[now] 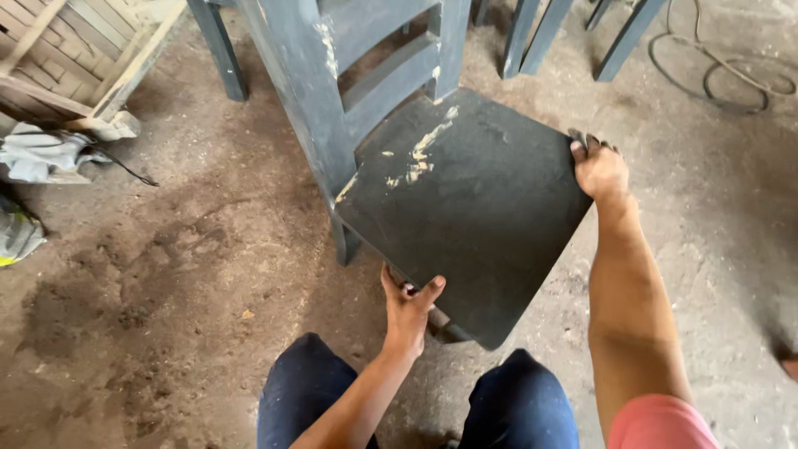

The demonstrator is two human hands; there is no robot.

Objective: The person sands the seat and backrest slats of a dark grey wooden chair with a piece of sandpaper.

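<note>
A dark grey wooden chair (465, 199) stands tilted in front of me, its flat seat scuffed with pale scratches near the back. My left hand (409, 306) grips the seat's near edge, thumb on top and fingers curled underneath. My right hand (597, 166) holds the seat's far right corner, fingers wrapped over the edge. The slatted backrest (366, 66) rises at the upper left of the seat. My knees in dark blue trousers (307, 391) are just below the chair.
Dirt floor (166, 274) all around. Legs of other grey chairs (532, 33) stand behind. A wooden slatted frame (75, 58) and crumpled cloth (41, 154) lie at the upper left. A coiled cable (723, 75) lies at the upper right.
</note>
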